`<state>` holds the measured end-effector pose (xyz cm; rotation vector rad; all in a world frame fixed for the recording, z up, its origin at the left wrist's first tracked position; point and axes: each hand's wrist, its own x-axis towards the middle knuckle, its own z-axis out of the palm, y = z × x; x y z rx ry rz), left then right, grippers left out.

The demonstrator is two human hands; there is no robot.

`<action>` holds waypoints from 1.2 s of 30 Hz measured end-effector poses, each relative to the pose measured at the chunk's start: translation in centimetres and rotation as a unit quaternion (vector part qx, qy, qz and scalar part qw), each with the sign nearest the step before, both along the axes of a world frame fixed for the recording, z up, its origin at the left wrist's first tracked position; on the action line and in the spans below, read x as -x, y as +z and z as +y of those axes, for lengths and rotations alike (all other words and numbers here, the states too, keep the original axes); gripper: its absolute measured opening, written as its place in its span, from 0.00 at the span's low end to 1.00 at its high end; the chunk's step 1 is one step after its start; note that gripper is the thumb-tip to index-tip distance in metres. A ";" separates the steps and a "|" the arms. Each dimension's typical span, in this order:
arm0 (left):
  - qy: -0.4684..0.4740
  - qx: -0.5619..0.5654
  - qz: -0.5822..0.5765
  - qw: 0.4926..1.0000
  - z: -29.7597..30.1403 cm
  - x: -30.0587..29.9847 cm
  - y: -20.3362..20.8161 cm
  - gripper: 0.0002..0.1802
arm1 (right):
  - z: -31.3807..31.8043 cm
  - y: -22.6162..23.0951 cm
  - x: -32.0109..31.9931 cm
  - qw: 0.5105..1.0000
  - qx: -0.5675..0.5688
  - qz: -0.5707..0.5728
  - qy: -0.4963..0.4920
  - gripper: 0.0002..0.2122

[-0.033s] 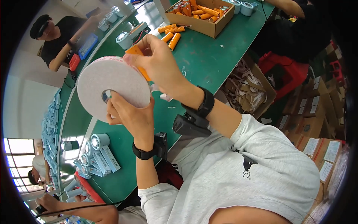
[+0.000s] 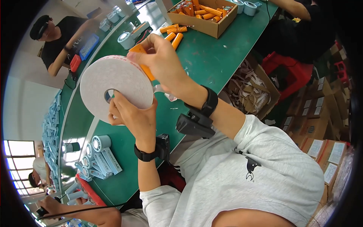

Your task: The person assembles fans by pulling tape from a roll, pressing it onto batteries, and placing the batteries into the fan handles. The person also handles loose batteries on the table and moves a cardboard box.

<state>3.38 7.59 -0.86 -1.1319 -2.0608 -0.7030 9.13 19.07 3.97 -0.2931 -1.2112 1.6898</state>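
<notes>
Green tabletop (image 2: 204, 56) below, white tape roll (image 2: 113, 75) held above it, orange-wrapped battery pack (image 2: 147, 72) at the roll's upper-right rim.

Beyond the roll, to its right, stands a cardboard box (image 2: 208, 29) of orange-wrapped batteries. The left hand (image 2: 134, 117) supports the roll from below its centre, fingers hooked into the core; the right hand (image 2: 160, 62) has its fingers pinching the battery pack; whether the pack touches adhesive cannot be told. Just right of the roll curls a loose tape strip (image 2: 170, 97). A hard push at the rim could tilt the roll off that one-handed hold; a sagging strip could stick to the wrist or tabletop.
</notes>
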 end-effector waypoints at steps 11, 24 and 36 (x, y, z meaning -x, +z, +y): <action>-0.038 0.055 -0.011 0.998 1.3 -0.3 0.2 0.44 | 2.5 -2.7 0.7 0.939 0.321 0.125 -0.007 0.08; -0.273 0.208 -0.138 0.929 0.7 4.9 -1.3 0.46 | 11.7 -2.4 -9.2 0.987 -0.047 0.146 -0.042 0.07; -0.048 0.338 -0.354 0.871 -9.7 8.2 6.5 0.23 | 3.3 -1.2 -10.7 0.942 -0.219 -0.203 0.151 0.15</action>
